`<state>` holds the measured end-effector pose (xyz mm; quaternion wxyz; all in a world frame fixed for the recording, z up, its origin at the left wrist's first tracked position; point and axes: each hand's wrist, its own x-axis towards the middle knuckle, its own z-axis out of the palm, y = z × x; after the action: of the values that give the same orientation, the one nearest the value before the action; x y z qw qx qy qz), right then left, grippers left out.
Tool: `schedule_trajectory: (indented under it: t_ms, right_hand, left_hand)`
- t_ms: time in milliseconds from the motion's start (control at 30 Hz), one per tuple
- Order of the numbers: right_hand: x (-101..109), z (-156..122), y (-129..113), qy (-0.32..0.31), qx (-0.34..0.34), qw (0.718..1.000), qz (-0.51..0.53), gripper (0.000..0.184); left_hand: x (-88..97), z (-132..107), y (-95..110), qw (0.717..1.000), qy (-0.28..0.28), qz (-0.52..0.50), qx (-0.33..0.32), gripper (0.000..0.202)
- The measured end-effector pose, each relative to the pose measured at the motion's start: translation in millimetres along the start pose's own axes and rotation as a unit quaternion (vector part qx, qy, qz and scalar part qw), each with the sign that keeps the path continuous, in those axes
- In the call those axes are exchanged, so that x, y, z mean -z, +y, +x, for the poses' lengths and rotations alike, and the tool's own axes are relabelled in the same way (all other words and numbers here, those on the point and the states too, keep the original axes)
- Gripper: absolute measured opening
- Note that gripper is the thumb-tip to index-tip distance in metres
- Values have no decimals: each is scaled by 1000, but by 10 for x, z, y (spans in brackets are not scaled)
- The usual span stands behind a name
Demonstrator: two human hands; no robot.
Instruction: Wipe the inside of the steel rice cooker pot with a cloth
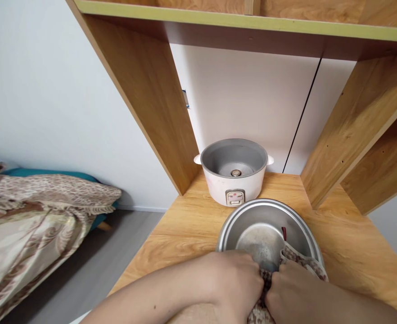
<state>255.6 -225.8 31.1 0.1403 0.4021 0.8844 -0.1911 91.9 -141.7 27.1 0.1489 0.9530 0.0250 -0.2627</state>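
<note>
Both my hands are closed on a brown patterned cloth (301, 261) at the near rim of a metal inner pot (266, 225) on the wooden tabletop (181, 225). My left hand (235, 281) grips the cloth and the pot's near edge. Touching it on the right, my right hand (291, 290) bunches the same cloth, part of which lies inside the pot. Behind the pot stands a white rice cooker body (234, 173), empty and open.
Wooden shelf panels rise on the left (151, 99) and right (357, 130) of the cooker, with a shelf board (239, 20) overhead. A bed with patterned covers (33, 216) lies at the lower left beside grey floor (83, 279).
</note>
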Motion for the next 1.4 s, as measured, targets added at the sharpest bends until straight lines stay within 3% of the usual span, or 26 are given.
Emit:
schedule_trajectory:
  t_ms: [100,300,667,867,1167,1400]
  right_hand:
    - [21,11,-17,-38,-14,999,-36,33]
    - [24,7,-11,-13,-7,999,-31,34]
    - [175,-34,-46,-72,-1,997,-2,34]
    - [65,-5,-11,-28,-13,1000,4,28]
    - [83,-6,-24,-25,-16,999,-25,34]
    - [109,-21,-31,-44,-6,999,11,30]
  left_hand:
    - [36,-17,24,1000,-12,7,1,32]
    - [101,-24,52,999,-34,15,9,31]
    - [-17,9,13,1000,-14,-8,12,32]
    - [-20,16,-11,1000,-9,-13,12,30]
    - [-37,30,-8,1000,-11,-19,3,30]
    - [-24,20,-23,999,3,-38,0,30]
